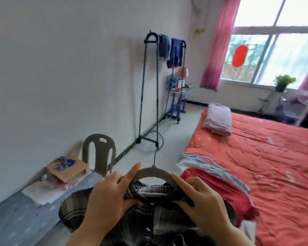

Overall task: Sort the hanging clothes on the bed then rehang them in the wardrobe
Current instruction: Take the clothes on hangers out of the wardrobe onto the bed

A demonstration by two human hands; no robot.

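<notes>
—Two hands sit low in the centre of the frame, both yours, both on the plaid shirt. Your left hand pinches the cloth at the left of the collar, thumb under and fingers curled. Its forefinger lies straight along the grey hanger.

—Your right hand mirrors it. The forefinger stretches up the hanger's right arm, the other fingers bend onto the cloth, and the thumb presses the collar. The shirt drops between and below your hands and runs off the bottom edge. The hanger's arch rises just above your fingertips, with its wire hook pointing up the frame.

—Just right of your right hand, a pile of clothes lies on the near corner of the bed, red in front and grey-and-white behind. Whether your knuckles touch it, I cannot tell.

—Left of your left hand, a cardboard box rests on a blue-grey surface at lower left. A grey plastic chair stands just behind it.

—Farther up, mid-frame, the clothes rack stands by the white wall. Two dark garments hang over the far end of its top rail. A lilac pillow lies on the bed's far left edge.

—At upper right, a pink curtain hangs beside the window. A potted plant stands below the sill.
</notes>
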